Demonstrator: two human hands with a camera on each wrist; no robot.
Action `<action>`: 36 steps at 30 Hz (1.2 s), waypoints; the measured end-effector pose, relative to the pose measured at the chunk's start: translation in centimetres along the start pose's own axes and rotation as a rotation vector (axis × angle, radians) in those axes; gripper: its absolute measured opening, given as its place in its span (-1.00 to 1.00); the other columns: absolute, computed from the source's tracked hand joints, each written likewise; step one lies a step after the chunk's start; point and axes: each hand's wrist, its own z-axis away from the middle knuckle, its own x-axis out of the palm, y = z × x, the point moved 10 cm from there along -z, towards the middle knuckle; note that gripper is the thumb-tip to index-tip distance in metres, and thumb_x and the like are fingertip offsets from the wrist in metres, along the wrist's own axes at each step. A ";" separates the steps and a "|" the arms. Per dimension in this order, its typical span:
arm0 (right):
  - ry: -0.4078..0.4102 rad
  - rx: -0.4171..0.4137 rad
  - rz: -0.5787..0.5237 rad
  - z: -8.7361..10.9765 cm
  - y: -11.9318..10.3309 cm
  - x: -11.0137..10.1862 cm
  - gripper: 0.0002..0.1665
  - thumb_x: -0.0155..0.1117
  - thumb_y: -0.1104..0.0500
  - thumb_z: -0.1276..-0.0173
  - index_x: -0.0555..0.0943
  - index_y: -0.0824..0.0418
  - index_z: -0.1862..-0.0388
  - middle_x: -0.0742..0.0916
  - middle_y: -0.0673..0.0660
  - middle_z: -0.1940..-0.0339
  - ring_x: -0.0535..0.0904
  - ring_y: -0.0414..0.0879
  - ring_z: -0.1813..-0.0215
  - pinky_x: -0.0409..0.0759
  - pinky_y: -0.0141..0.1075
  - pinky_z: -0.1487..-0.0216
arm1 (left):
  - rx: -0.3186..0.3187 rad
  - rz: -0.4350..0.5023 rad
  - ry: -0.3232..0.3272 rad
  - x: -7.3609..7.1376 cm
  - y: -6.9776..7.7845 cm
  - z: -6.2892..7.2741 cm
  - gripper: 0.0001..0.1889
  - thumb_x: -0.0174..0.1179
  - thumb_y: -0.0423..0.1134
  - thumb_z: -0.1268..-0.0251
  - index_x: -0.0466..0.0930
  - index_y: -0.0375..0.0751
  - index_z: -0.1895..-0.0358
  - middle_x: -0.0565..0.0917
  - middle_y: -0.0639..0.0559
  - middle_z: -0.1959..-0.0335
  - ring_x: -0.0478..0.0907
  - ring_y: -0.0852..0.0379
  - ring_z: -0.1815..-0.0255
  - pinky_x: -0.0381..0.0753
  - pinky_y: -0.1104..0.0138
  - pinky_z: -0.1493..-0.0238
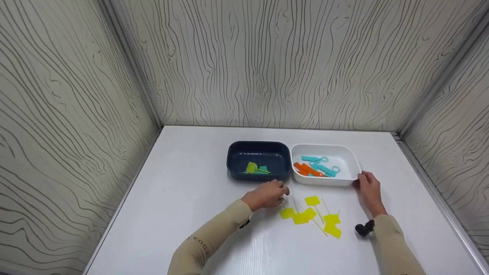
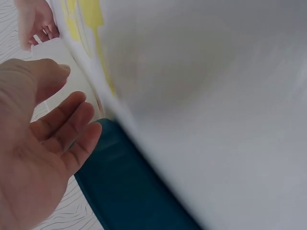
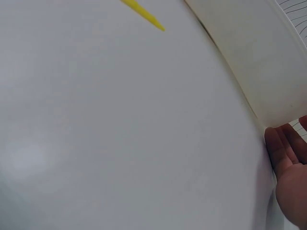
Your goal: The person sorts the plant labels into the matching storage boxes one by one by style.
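My left hand [image 1: 268, 194] hovers in front of the dark blue bin [image 1: 230, 160], fingers loosely bent and holding nothing; the left wrist view shows a gap between thumb and fingers. Just to its right, several yellow square-headed tags with thin stems [image 1: 301, 218] lie loosely on the table. My right hand [image 1: 370, 191] touches the front right corner of the white bin [image 1: 324, 181]. In the right wrist view its fingers [image 3: 277, 146] rest against that bin's lower corner. A yellow-green tag [image 1: 251, 167] and a green one [image 1: 263, 169] lie inside the blue bin.
Inside the white bin are orange strips [image 1: 311, 169] and light blue pieces with ring ends [image 1: 326, 170]. The two bins stand side by side on the white table [image 1: 183, 183]. Wood-patterned panels [image 1: 259, 68] rise behind and at both sides.
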 end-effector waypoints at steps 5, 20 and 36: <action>-0.025 0.015 0.016 0.0 0.1 0.2 -0.34 -0.24 -0.13 -0.56 0.34 0.30 -0.38 0.55 0.30 -0.25 0.49 -0.25 0.03 0.39 -0.69 0.10 | 0.023 -0.031 -0.020 0.8 0.6 0.2 -0.67 0.19 -0.13 -0.40 0.58 0.18 -0.19 0.60 0.11 -0.03 0.49 0.16 0.04 0.53 0.39 -0.11; 0.004 0.004 -0.016 -0.3 0.2 0.0 -0.40 -0.20 -0.08 -0.55 0.40 0.33 -0.29 0.58 0.28 -0.11 0.51 -0.35 0.17 0.48 -0.63 0.15 | 0.035 -0.085 -0.015 2.2 1.1 -0.1 -0.85 0.13 -0.13 -0.45 0.65 0.09 0.05 0.54 0.06 0.16 0.36 0.15 0.27 0.50 0.38 0.19; -0.020 0.027 0.016 -0.2 0.1 0.2 -0.34 -0.23 -0.12 -0.56 0.35 0.31 -0.37 0.56 0.30 -0.22 0.47 -0.29 0.09 0.41 -0.68 0.12 | 0.055 -0.214 -0.013 2.2 1.5 0.6 -0.81 0.07 -0.20 -0.49 0.58 -0.07 -0.03 0.61 0.05 0.16 0.42 0.16 0.26 0.57 0.41 0.15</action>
